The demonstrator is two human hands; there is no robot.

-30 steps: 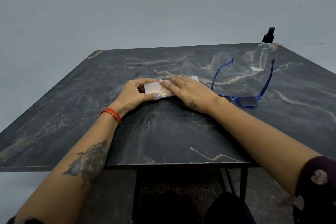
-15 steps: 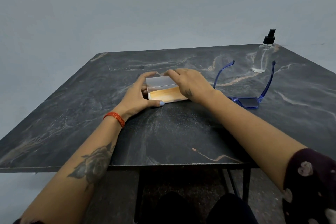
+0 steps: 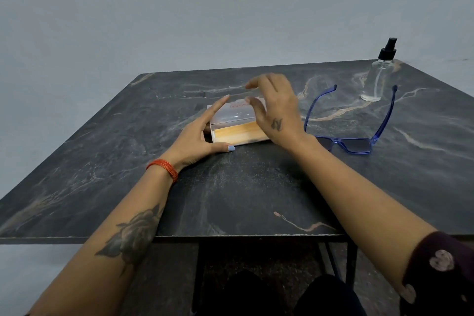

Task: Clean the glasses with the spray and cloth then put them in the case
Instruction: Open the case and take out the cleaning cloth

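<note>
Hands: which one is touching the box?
The left hand, its thumb along the open case. The right hand hovers above it.

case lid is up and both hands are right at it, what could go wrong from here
1. The case is steadied only by the left hand; its raised lid might drop shut, as the right hand hovers without gripping it.
2. The glasses lie with arms unfolded beside the right wrist; a careless sweep could knock them.
3. The spray bottle stands near the table's far corner and could tip off.

A dark marble table (image 3: 230,200) bears case (image 3: 230,123), glasses (image 3: 359,145), spray bottle (image 3: 375,79).
</note>
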